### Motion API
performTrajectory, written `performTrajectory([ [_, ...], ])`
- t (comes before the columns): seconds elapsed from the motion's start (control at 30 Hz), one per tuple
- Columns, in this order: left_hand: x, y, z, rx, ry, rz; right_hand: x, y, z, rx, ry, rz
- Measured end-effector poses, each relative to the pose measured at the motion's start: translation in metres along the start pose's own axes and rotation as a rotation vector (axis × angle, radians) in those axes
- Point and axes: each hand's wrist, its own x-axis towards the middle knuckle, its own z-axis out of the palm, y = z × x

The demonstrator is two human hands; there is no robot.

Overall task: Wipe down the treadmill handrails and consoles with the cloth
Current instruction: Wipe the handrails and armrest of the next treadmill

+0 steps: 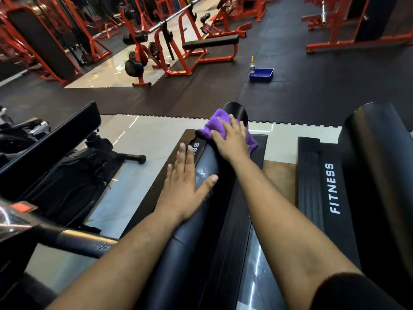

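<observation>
A thick black padded treadmill handrail [201, 211] runs away from me down the middle of the view. My right hand [231, 142] lies flat on a purple cloth [215, 123] and presses it onto the rail near its far end. Closer to me, my left hand [186, 182] rests on the same rail with fingers straight and spread, thumb over the top. Part of the cloth is hidden under my right hand.
A second black handrail [377, 175] and a treadmill side strip marked FITNESS [333, 189] stand to the right. On the left is another machine's bar [73, 240]. A blue tray [261, 74] and a bottle [252, 64] sit on the dark floor mats. Red weight benches fill the background.
</observation>
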Motion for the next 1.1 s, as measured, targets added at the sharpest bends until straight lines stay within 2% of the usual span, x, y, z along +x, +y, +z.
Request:
performTrajectory([
  [0.13, -0.042, -0.008, -0.004, 0.018, -0.060, -0.027, -0.120, -0.006, 0.023, 0.003, -0.031, -0.112],
  [0.23, -0.070, -0.014, -0.009, 0.059, -0.128, -0.057, -0.111, -0.003, 0.018, -0.022, -0.014, -0.155],
  [0.37, -0.108, -0.023, -0.017, 0.202, -0.150, -0.067, -0.068, -0.023, 0.003, -0.023, -0.044, 0.019],
  [0.5, -0.140, -0.036, -0.016, 0.316, -0.113, -0.034, -0.149, -0.041, 0.018, -0.059, -0.089, -0.042],
  [0.57, -0.149, -0.040, -0.016, 0.303, -0.101, -0.029, -0.204, -0.041, 0.030, -0.060, -0.109, -0.116],
  [0.63, -0.155, -0.042, -0.016, 0.294, -0.099, -0.028, -0.222, -0.035, 0.032, -0.057, -0.110, -0.173],
  [0.7, -0.158, -0.043, -0.015, 0.277, -0.080, -0.032, -0.198, -0.029, 0.027, -0.075, -0.104, -0.195],
  [0.83, -0.155, -0.041, -0.013, 0.244, -0.045, -0.038, -0.143, -0.038, 0.018, -0.045, -0.080, -0.024],
  [0.9, -0.154, -0.041, -0.014, 0.227, -0.029, -0.034, -0.169, -0.044, 0.026, -0.033, -0.050, -0.032],
  [1.03, -0.154, -0.043, -0.012, 0.169, -0.014, -0.026, -0.269, -0.031, 0.051, 0.093, -0.010, -0.161],
  [1.1, -0.154, -0.043, -0.012, 0.154, -0.010, -0.025, -0.279, -0.025, 0.055, 0.125, -0.001, -0.183],
])
